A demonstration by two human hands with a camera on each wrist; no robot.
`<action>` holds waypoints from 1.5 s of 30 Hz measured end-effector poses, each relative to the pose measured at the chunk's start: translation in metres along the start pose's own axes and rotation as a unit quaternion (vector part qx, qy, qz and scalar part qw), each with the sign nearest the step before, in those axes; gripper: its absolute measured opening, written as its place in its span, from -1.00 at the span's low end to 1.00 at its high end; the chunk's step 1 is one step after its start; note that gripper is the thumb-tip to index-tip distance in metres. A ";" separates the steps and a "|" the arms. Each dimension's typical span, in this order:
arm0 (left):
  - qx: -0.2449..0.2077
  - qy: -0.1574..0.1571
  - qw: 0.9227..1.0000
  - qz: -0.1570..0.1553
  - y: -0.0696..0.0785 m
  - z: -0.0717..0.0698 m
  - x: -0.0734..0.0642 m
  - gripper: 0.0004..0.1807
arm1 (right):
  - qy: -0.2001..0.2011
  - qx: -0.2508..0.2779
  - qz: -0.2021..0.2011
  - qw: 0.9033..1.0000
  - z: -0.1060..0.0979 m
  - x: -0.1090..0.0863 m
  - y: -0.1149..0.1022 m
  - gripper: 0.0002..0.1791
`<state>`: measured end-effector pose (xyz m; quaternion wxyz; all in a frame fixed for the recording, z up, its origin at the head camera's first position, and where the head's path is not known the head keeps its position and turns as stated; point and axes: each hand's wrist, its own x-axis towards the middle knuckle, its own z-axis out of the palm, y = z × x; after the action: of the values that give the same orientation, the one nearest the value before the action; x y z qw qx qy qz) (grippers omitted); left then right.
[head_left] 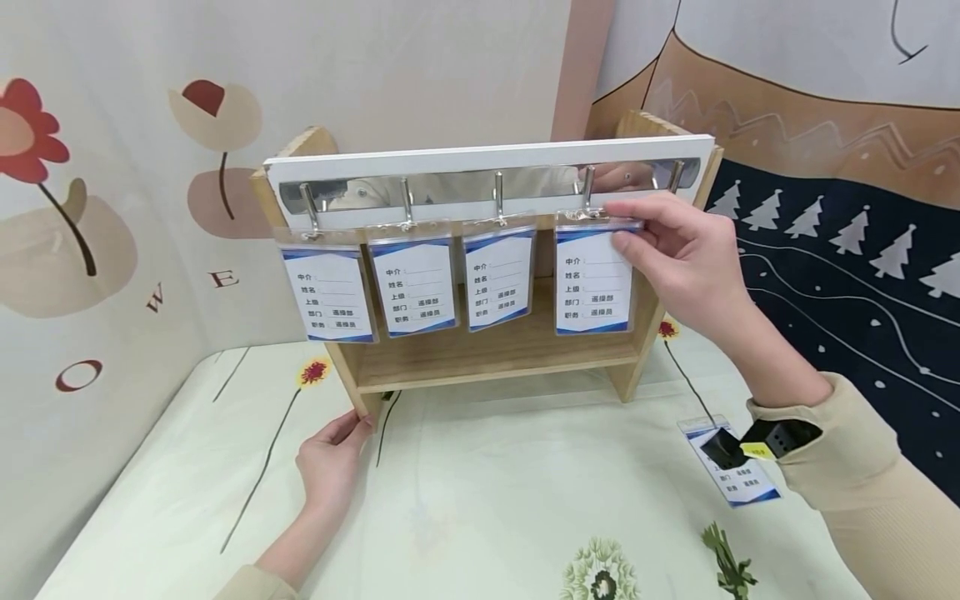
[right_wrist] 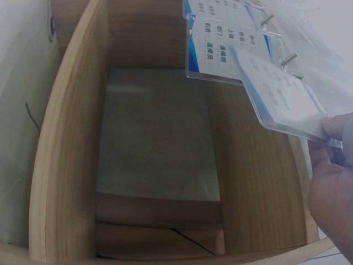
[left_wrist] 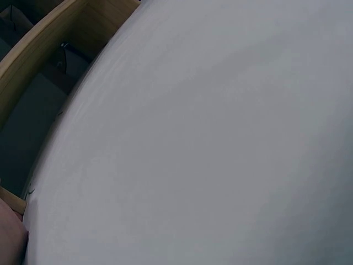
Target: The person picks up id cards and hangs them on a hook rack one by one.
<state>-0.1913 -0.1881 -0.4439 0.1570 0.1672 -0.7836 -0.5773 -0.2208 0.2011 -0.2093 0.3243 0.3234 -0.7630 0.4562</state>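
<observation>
My right hand [head_left: 693,258] pinches the upper right corner of a clear badge holder [head_left: 594,279] with a white and blue card inside. This holder's top edge is at a metal hook [head_left: 588,185]; whether the hook passes through its slot is hidden. To its left, similar badge holders [head_left: 498,279] hang from the other hooks of a wooden rack [head_left: 487,358]. At the rack's lower left, my left hand [head_left: 333,458] grips the front leg [head_left: 367,408] between thumb and fingers. In the right wrist view, thumb and fingers hold the badge holder [right_wrist: 281,99] by its edge.
A loose badge holder [head_left: 735,479] lies on the pale flowered cloth [head_left: 465,492] at the right, partly behind the right wrist's camera [head_left: 780,437]. The rightmost hook [head_left: 677,175] bears no badge. Printed curtains [head_left: 420,75] stand behind and beside the rack.
</observation>
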 end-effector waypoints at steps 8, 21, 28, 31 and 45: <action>0.003 0.002 1.000 0.001 0.000 0.000 0.000 -0.62 | -0.012 0.020 0.067 0.998 -0.002 0.002 -0.003 -0.64; 0.017 0.005 1.000 0.006 -0.001 -0.002 -0.001 -0.61 | -0.001 0.011 0.039 0.999 0.013 0.001 0.014 -0.62; 0.018 0.010 1.000 0.012 -0.001 0.000 -0.002 -0.63 | 0.037 0.020 -0.001 0.999 0.019 -0.006 0.022 -0.59; 0.018 0.010 1.000 0.014 0.000 0.000 -0.003 -0.63 | 0.049 0.037 -0.012 0.998 0.020 -0.010 0.025 -0.58; 0.014 0.003 1.000 0.011 -0.001 0.000 -0.002 -0.62 | 0.052 0.045 0.016 0.997 0.001 -0.042 0.029 -0.57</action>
<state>-0.1900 -0.1872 -0.4446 0.1630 0.1621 -0.7933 -0.5638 -0.2193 0.2193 -0.2567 0.3417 0.3009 -0.7289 0.5113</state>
